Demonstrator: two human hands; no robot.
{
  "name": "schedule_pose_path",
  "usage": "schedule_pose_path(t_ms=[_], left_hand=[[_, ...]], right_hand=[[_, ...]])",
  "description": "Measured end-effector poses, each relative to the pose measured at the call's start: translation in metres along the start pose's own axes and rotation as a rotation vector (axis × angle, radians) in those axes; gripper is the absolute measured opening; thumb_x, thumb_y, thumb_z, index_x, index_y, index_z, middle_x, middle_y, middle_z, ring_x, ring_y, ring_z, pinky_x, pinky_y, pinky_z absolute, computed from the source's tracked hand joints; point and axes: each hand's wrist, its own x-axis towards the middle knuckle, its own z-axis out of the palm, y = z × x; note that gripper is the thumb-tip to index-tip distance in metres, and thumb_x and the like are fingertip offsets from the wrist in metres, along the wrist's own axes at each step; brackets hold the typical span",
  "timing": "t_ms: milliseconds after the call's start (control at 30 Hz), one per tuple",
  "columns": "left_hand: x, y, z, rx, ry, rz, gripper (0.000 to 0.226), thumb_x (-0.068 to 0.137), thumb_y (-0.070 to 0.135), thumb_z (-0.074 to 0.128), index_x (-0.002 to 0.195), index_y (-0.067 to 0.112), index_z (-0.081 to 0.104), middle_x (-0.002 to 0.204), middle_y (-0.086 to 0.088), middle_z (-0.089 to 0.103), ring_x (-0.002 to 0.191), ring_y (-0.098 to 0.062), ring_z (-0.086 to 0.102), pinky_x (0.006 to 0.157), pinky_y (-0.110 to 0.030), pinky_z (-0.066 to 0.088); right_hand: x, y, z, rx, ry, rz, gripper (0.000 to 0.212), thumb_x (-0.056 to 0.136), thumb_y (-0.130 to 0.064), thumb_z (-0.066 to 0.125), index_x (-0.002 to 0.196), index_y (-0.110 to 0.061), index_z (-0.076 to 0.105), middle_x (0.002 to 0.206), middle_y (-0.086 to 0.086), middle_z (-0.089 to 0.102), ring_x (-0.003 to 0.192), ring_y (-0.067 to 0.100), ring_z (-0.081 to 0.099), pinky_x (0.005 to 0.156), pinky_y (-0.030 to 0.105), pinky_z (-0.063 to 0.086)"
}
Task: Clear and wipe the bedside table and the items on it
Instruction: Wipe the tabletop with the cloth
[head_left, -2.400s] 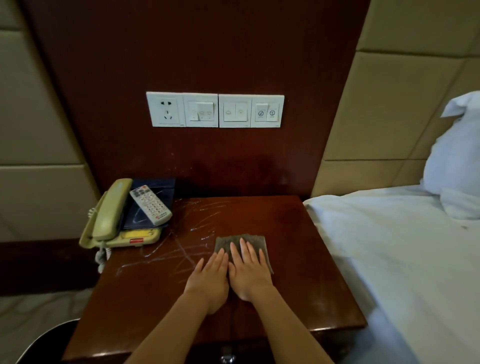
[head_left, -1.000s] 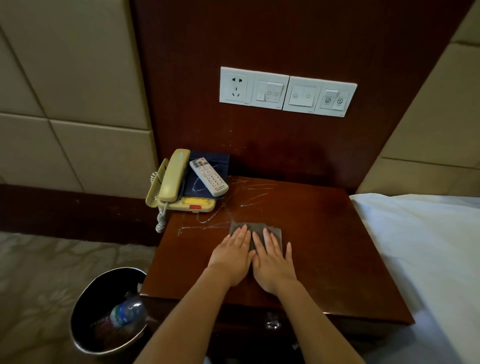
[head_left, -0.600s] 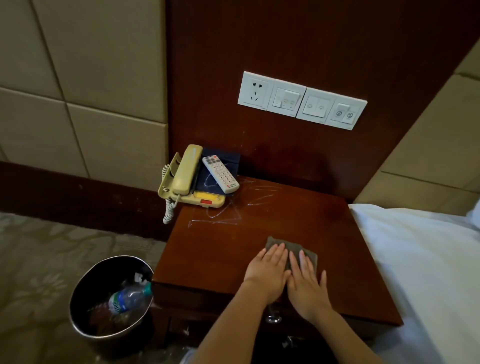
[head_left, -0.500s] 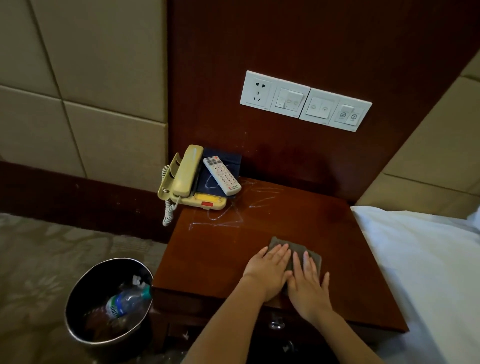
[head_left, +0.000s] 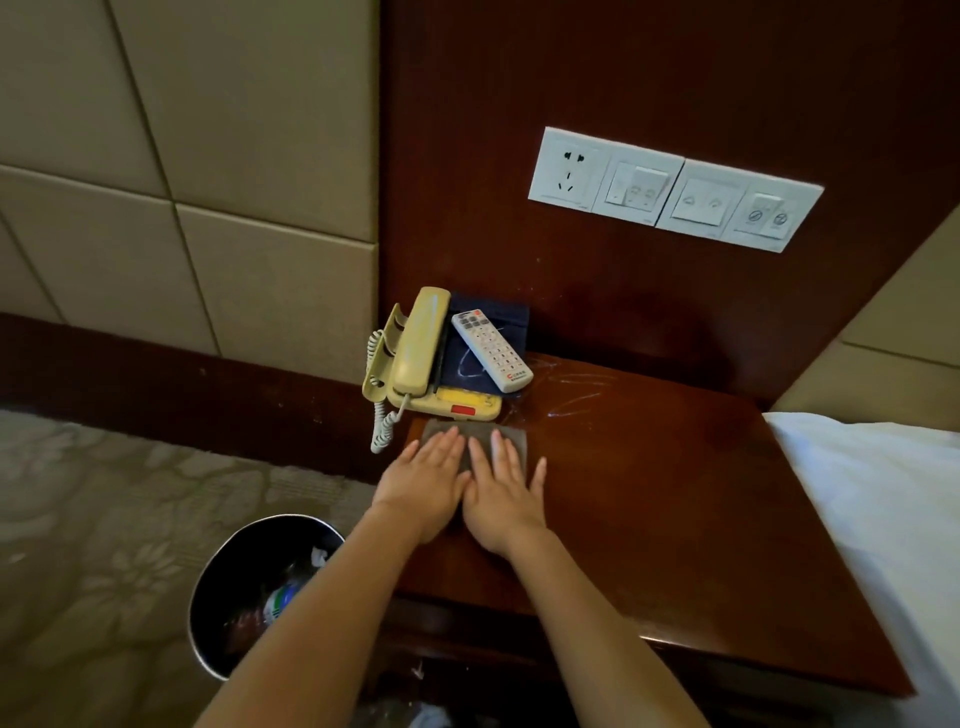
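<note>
A grey cloth (head_left: 511, 437) lies flat on the dark wooden bedside table (head_left: 675, 493), just in front of the telephone. My left hand (head_left: 428, 486) and my right hand (head_left: 504, 496) press on it side by side with straight fingers. A yellow telephone (head_left: 415, 358) stands at the table's back left corner. A white remote control (head_left: 491, 349) rests on a dark blue folder (head_left: 496, 314) on top of the phone. White smear marks (head_left: 569, 395) streak the tabletop near the phone.
A black waste bin (head_left: 223, 597) with a plastic bottle inside stands on the patterned carpet left of the table. White bedding (head_left: 883, 509) borders the table's right side. A socket and switch panel (head_left: 672, 189) sits on the wooden wall above.
Both hands have slid the cloth from the table's front middle to the back left, right up to the telephone. The smear marks in front of the phone are gone.
</note>
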Motion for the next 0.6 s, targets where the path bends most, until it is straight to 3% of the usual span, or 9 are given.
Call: schedule_pose_path(t_ms=[167,300,467,600], left_hand=[[-0.025,-0.02,-0.006,0.073,-0.015,-0.084,0.054,0.103,0.035,0.011,0.152,0.015,0.001,0.16,0.0,-0.004,0.147,-0.011,-0.003,0.118,-0.033,-0.001],[-0.021,-0.004,-0.008,0.103,-0.025,-0.122,0.053,0.103,0.031,0.011,0.152,0.011,0.006,0.16,-0.004,0.001,0.147,-0.014,0.001,0.119,-0.033,0.003],[-0.012,0.06,-0.003,-0.074,-0.014,-0.102,0.054,0.103,0.034,0.013,0.152,0.013,0.007,0.16,-0.002,0.001,0.147,-0.013,0.002,0.12,-0.03,0.006],[-0.003,0.131,0.005,-0.108,-0.023,0.019,0.054,0.103,0.036,0.011,0.152,0.015,0.001,0.16,-0.001,-0.005,0.147,-0.013,-0.003,0.12,-0.032,0.004]], right_hand=[[-0.008,-0.03,0.005,0.013,-0.009,-0.074,0.056,0.101,-0.039,0.015,0.153,-0.027,-0.005,0.159,0.003,-0.02,0.145,0.016,-0.02,0.112,0.058,-0.016],[-0.023,-0.024,0.009,-0.009,-0.035,-0.091,0.069,0.098,-0.042,0.029,0.152,-0.023,-0.01,0.158,0.002,-0.024,0.145,0.016,-0.022,0.111,0.059,-0.017],[-0.04,0.038,0.008,0.017,-0.001,-0.048,0.071,0.098,-0.042,0.032,0.152,-0.025,-0.01,0.157,-0.001,-0.025,0.145,0.014,-0.021,0.112,0.058,-0.017],[-0.067,0.113,0.004,0.051,0.035,0.03,0.06,0.101,-0.041,0.02,0.152,-0.029,-0.008,0.158,-0.004,-0.023,0.145,0.01,-0.018,0.113,0.055,-0.017]])
